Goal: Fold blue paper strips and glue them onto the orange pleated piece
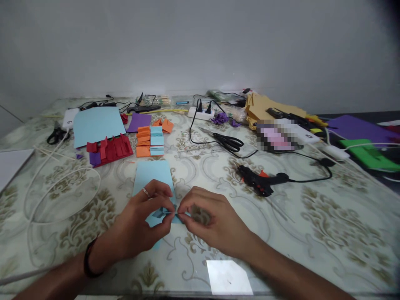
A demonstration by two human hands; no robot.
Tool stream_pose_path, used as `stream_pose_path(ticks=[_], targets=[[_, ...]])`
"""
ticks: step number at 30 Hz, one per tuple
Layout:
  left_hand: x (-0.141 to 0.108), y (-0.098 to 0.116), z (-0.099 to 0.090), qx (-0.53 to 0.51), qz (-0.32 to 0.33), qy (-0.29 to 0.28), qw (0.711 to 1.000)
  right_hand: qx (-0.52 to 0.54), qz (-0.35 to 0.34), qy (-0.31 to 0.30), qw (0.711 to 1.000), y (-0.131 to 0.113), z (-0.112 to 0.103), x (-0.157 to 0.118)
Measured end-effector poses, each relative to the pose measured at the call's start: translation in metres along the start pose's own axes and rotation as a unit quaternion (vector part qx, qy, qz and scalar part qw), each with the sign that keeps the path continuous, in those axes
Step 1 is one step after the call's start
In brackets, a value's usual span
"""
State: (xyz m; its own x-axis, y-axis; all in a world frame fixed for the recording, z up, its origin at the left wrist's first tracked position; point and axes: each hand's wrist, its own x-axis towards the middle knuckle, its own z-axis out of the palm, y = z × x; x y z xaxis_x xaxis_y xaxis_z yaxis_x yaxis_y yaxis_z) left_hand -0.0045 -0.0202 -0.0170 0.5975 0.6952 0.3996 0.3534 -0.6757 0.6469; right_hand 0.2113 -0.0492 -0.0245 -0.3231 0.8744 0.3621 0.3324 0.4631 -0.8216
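Both hands meet over the front middle of the table, pinching a small piece of light blue paper (pixel 160 213). My left hand (pixel 146 216) holds its left part between thumb and fingers. Touching the right end of the same paper, my right hand (pixel 212 216) has its thumb and index fingertip pressed together. The fingertips of both hands nearly touch. Beneath and behind my left hand lies a larger light blue sheet (pixel 153 173), partly hidden by the fingers.
Folded orange and blue papers (pixel 150 141) and red ones (pixel 114 150) lie behind the hands. Black scissors (pixel 229 142) and a glue gun (pixel 262 179) are to the right. A power strip (pixel 201 113) stands at the back; a white cable (pixel 100 183) loops at left.
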Motion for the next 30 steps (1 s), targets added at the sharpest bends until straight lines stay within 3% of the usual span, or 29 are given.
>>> stream_pose_path(ticks=[9, 23, 30], targets=[[-0.001, 0.003, 0.003, -0.01, 0.029, -0.001, 1.0, 0.0, -0.031, 0.009, 0.999, 0.003, 0.005, -0.003], [0.002, 0.004, -0.013, 0.035, -0.009, 0.036, 0.999, 0.019, 0.029, 0.005, 0.999, 0.002, -0.012, 0.005], [-0.002, 0.004, 0.0, 0.01, 0.012, 0.031, 0.999, 0.012, -0.023, 0.009, 1.0, 0.002, 0.002, -0.001]])
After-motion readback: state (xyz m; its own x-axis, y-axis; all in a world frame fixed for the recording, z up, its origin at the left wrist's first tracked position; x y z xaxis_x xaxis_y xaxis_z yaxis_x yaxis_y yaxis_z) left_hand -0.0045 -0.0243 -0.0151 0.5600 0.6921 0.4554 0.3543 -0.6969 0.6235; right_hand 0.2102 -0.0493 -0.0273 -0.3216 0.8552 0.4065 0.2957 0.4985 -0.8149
